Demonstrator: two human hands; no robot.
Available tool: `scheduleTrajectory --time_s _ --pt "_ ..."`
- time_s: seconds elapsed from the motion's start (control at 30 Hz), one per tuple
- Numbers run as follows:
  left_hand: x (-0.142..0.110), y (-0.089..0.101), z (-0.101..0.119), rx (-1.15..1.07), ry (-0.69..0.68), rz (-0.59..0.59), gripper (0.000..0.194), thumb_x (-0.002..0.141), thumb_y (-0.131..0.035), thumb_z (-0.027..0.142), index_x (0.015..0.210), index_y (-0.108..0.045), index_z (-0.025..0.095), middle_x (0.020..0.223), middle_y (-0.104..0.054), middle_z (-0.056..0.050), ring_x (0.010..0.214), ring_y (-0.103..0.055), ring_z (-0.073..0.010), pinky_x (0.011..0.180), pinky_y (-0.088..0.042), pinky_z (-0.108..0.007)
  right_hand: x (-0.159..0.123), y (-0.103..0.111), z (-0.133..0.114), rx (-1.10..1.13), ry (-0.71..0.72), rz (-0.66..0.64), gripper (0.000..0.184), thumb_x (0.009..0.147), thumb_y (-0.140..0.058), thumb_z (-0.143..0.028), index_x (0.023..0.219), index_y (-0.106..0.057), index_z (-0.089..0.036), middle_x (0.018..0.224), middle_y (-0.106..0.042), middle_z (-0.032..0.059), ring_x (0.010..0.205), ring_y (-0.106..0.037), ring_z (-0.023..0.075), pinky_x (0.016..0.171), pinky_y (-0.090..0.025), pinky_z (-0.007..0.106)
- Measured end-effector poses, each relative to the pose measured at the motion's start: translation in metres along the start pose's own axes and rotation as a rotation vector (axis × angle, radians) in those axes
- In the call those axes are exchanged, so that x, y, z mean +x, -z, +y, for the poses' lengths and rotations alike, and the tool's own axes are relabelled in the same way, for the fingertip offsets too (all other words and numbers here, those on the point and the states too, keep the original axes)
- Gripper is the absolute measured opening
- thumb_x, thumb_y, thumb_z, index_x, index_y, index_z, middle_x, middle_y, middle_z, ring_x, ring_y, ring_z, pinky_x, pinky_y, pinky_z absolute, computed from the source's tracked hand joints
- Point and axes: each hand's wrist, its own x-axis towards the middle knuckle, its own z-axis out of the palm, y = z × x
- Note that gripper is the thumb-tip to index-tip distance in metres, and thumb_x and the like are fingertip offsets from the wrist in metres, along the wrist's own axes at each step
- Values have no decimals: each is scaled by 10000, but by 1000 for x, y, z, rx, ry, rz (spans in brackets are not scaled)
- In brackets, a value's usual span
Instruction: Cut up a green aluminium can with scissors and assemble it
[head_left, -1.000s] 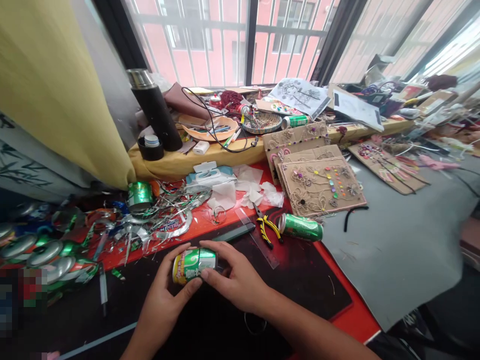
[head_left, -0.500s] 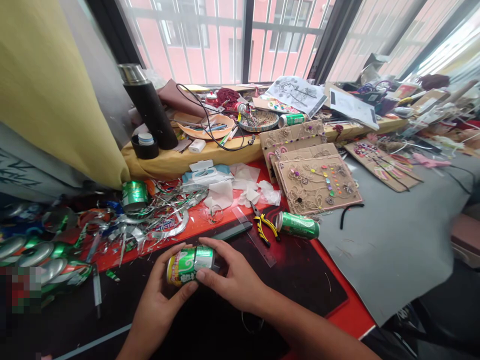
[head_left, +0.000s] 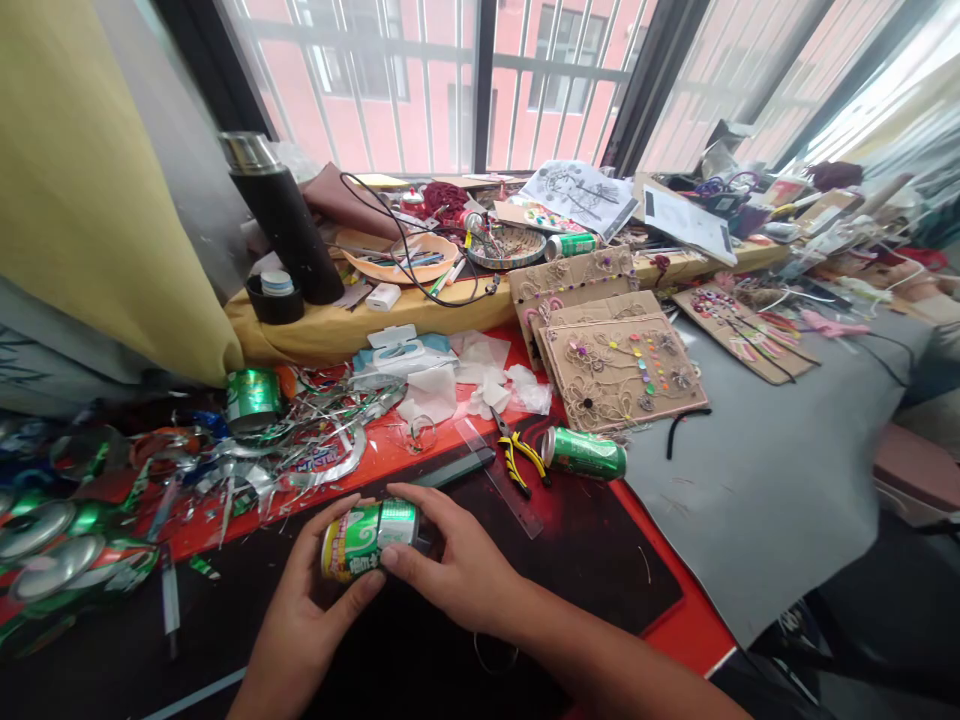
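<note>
Two bare hands share one green can in the head view: the left hand (head_left: pixel 304 600) grasps the yellow-and-green can (head_left: pixel 354 548) around its left end, and the right hand (head_left: pixel 454 575) grips its right end, thumb on the near side. The can lies sideways over the near part of a dark mat (head_left: pixel 592 580); whether it touches the mat is hard to tell. Beyond it, to the right, yellow-and-black pliers (head_left: pixel 516 465) lie with handles spread, beside another green can (head_left: pixel 589 453) on its side. A clear ruler (head_left: pixel 510 495) lies left of the pliers. On the red worktop (head_left: pixel 386 450), far left, curled metal strips (head_left: pixel 337 425) lie heaped beside a cut green can (head_left: pixel 253 400). Decorated cardboard (head_left: pixel 615 365) leans at the far right.
</note>
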Motion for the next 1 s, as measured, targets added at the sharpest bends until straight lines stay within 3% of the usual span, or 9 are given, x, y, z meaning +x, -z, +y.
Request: scheduleTrajectory --time_s 0.13,0.3,0.43,0.6,0.73,1.0 --pt "6 5 -6 21 12 -67 735 743 -938 509 1378 -633 302 1425 -727 -110 1240 -745 -377 1032 -642 -475 2 0 3 16 -12 2 655 961 -770 -499 1539 -603 -239 1502 -656 131 1326 -656 296 1141 -515 456" --pt "6 5 -6 27 9 -2 739 771 -897 572 1404 -628 302 1475 -698 -111 1269 -728 -383 1065 -622 -491 3 0 5 32 12 -9 686 957 -772 -542 1551 -597 -247 1469 -669 123 1326 -655 284 1147 -504 438" --pt "7 6 -3 46 6 -46 754 693 -957 539 1349 -678 296 1390 -746 -113 1221 -750 -404 1010 -651 -489 2 0 3 47 -7 1 679 972 -748 -571 1546 -609 -235 1464 -670 131 1307 -668 290 1128 -517 436" --pt "0 -1 0 48 -3 17 763 772 -872 622 1422 -631 303 1459 -702 -115 1308 -696 -401 1118 -576 -524 1 -1 1 49 -24 16 701 963 -755 -592 1548 -613 -233 1458 -678 131 1271 -683 296 1103 -535 441" --pt "0 0 -4 19 -26 -11 809 812 -790 714 1474 -611 284 1519 -663 -133 1409 -617 -415 1150 -550 -503 2 0 1 43 -20 22 679 961 -763 -586 1541 -623 -261 1475 -680 115 1307 -671 292 1130 -515 435" --pt "1 5 -2 2 -17 -62 653 880 -802 586 1418 -616 267 1480 -678 -126 1336 -672 -365 1104 -571 -460 2 2 2 40 15 -4 641 974 -763 -530 1541 -622 -267 1472 -676 114 1331 -648 299 1167 -488 461"
